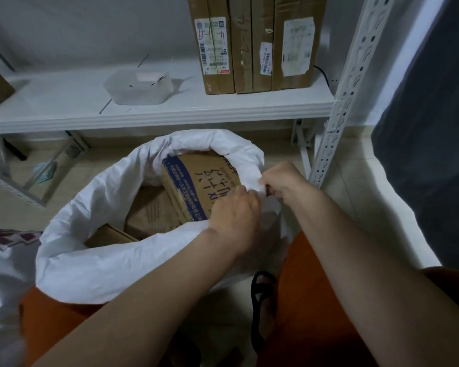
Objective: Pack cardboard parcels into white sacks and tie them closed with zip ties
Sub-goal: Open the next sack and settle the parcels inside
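Head view: white woven plastic sack (96, 260) stands open on floor between person's knees, below white metal shelf (170, 109). Inside sack: tilted brown cardboard parcel with blue printed band (194, 181), plainer brown cardboard boxes (151, 213) beneath. Right hand (284, 181) pinches sack's right rim, fingers curled round bunched white fabric. Left hand (236, 215) just beside it, fingers (247, 194) bent onto same rim fold, over parcel's near corner. Upright brown cardboard parcels with labels (255, 43) on shelf.

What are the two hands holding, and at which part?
Both the left hand and right hand pinch the white woven plastic sack at its rim, on the right side.
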Demonstrator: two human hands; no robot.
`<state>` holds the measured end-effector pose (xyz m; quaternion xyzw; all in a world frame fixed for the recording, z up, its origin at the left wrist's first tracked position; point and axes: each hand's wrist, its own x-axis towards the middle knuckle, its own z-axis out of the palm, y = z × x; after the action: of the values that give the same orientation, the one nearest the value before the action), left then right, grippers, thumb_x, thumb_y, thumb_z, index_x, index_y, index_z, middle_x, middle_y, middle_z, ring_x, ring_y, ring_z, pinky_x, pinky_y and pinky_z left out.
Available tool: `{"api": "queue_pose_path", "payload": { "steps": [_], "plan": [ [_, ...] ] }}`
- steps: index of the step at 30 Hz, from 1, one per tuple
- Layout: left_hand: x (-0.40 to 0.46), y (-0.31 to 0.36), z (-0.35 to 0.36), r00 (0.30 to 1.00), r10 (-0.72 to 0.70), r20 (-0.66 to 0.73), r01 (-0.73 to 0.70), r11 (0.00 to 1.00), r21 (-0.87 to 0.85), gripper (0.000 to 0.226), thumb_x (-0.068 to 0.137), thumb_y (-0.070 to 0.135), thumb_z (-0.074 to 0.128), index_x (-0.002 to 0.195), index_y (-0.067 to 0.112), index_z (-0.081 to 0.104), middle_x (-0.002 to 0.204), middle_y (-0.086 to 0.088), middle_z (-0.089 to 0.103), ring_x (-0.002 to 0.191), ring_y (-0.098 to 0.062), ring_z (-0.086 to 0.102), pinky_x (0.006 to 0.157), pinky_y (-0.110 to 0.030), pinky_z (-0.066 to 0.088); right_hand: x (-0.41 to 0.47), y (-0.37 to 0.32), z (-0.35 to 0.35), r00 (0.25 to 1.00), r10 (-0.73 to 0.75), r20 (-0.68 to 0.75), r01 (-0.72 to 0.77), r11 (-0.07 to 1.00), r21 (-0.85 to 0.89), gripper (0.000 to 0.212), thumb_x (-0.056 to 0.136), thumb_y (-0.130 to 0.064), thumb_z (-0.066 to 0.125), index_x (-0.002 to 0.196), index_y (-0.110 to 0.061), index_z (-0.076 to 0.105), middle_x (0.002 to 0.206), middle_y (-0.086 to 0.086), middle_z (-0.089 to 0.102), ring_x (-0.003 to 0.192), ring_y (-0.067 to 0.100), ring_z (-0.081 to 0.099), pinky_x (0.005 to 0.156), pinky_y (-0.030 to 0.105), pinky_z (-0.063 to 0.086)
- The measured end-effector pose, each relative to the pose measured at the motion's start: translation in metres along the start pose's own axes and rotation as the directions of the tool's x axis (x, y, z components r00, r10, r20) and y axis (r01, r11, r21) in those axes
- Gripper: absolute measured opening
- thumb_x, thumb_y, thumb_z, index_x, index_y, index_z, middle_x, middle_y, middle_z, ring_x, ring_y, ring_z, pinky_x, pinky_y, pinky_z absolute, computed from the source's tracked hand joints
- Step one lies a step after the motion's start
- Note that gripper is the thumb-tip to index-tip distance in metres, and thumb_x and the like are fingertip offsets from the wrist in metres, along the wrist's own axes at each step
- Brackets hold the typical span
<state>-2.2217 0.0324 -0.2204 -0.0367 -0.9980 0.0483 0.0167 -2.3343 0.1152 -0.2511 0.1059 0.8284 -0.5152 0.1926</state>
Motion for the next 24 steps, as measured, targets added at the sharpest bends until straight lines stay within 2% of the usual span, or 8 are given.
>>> {"api": "queue_pose_path", "payload": {
  "steps": [3, 7, 11, 14, 16, 17, 20, 24],
  "plan": [
    [0.0, -0.029, -0.017, 0.979, -0.182, 0.091, 0.2, 0.937, -0.286, 0.053, 0.075, 0.061, 0.064, 0.112, 0.023, 0.061, 0.107, 0.002, 0.064, 0.097, -0.019, 0.061, 0.077, -0.032, 0.049, 0.007, 0.013, -0.003, 0.956, 0.13, 0.264, -0.247, 0.842, 0.481, 0.01, 0.09, -0.003, 0.055, 0.08, -0.005, 0.057, 0.07, 0.006, 0.054, 0.054, 0.011, 0.043, 0.042, 0.017, 0.028],
    [0.021, -0.052, -0.014, 0.905, -0.121, 0.409, 0.281, 0.89, -0.36, 0.045, 0.067, 0.054, 0.075, 0.077, 0.014, 0.056, 0.074, 0.001, 0.057, 0.073, -0.017, 0.055, 0.063, -0.026, 0.042, 0.006, 0.022, 0.009, 0.911, 0.09, 0.403, -0.387, 0.528, 0.756, 0.018, 0.096, -0.008, 0.045, 0.09, -0.005, 0.061, 0.066, 0.008, 0.068, 0.075, 0.021, 0.059, 0.09, 0.032, 0.045],
    [0.027, -0.031, 0.007, 0.967, -0.143, 0.212, 0.166, 0.982, -0.092, 0.026, 0.082, 0.024, 0.065, 0.107, 0.016, 0.06, 0.099, -0.005, 0.063, 0.091, -0.023, 0.061, 0.075, -0.031, 0.046, -0.001, 0.02, 0.009, 0.913, 0.041, 0.405, -0.389, 0.382, 0.838, 0.026, 0.097, -0.005, 0.034, 0.097, 0.002, 0.059, 0.083, 0.017, 0.066, 0.082, 0.026, 0.059, 0.091, 0.039, 0.044],
    [0.023, -0.027, 0.015, 0.999, -0.037, 0.01, 0.036, 0.994, 0.101, 0.027, 0.091, 0.006, 0.046, 0.115, 0.015, 0.053, 0.113, -0.006, 0.058, 0.098, -0.026, 0.06, 0.068, -0.031, 0.038, -0.007, 0.018, -0.002, 0.957, 0.088, 0.278, -0.274, 0.596, 0.755, 0.023, 0.098, -0.004, 0.036, 0.091, -0.004, 0.059, 0.084, 0.013, 0.061, 0.071, 0.019, 0.056, 0.07, 0.031, 0.048],
    [0.024, -0.03, 0.017, 1.0, -0.002, -0.023, 0.006, 0.985, 0.175, 0.026, 0.092, 0.004, 0.045, 0.116, 0.013, 0.051, 0.113, -0.006, 0.055, 0.095, -0.025, 0.061, 0.066, -0.031, 0.037, -0.016, 0.021, -0.009, 0.995, 0.099, 0.026, -0.101, 0.899, 0.427, 0.016, 0.097, -0.014, 0.048, 0.092, -0.006, 0.061, 0.08, 0.013, 0.064, 0.059, 0.014, 0.05, 0.053, 0.023, 0.04],
    [0.026, -0.032, 0.018, 0.999, -0.003, -0.048, 0.013, 0.981, 0.194, 0.026, 0.092, 0.004, 0.045, 0.116, 0.012, 0.051, 0.114, -0.006, 0.055, 0.095, -0.024, 0.061, 0.066, -0.031, 0.039, -0.023, 0.022, -0.008, 0.998, 0.045, -0.034, -0.033, 0.955, 0.293, 0.019, 0.096, -0.021, 0.053, 0.094, -0.004, 0.062, 0.082, 0.014, 0.067, 0.057, 0.014, 0.05, 0.05, 0.022, 0.038],
    [0.026, -0.024, 0.017, 0.996, -0.001, -0.084, 0.017, 0.983, 0.182, 0.025, 0.094, 0.006, 0.045, 0.118, 0.011, 0.047, 0.116, -0.007, 0.053, 0.099, -0.023, 0.059, 0.067, -0.03, 0.04, -0.04, 0.022, 0.01, 0.992, 0.032, 0.123, -0.076, 0.926, 0.371, 0.023, 0.09, -0.029, 0.063, 0.082, -0.007, 0.06, 0.064, 0.008, 0.064, 0.044, 0.013, 0.054, 0.041, 0.021, 0.032],
    [-0.001, -0.012, 0.017, 0.999, 0.008, -0.043, -0.008, 1.0, -0.009, 0.036, 0.09, 0.024, 0.058, 0.121, 0.013, 0.045, 0.118, -0.005, 0.046, 0.107, -0.021, 0.051, 0.073, -0.029, 0.044, -0.028, 0.03, 0.027, 0.97, 0.133, 0.202, -0.228, 0.784, 0.577, 0.016, 0.09, -0.003, 0.052, 0.08, -0.015, 0.052, 0.048, 0.0, 0.054, 0.035, 0.005, 0.044, 0.031, 0.014, 0.018]
  ]
}}
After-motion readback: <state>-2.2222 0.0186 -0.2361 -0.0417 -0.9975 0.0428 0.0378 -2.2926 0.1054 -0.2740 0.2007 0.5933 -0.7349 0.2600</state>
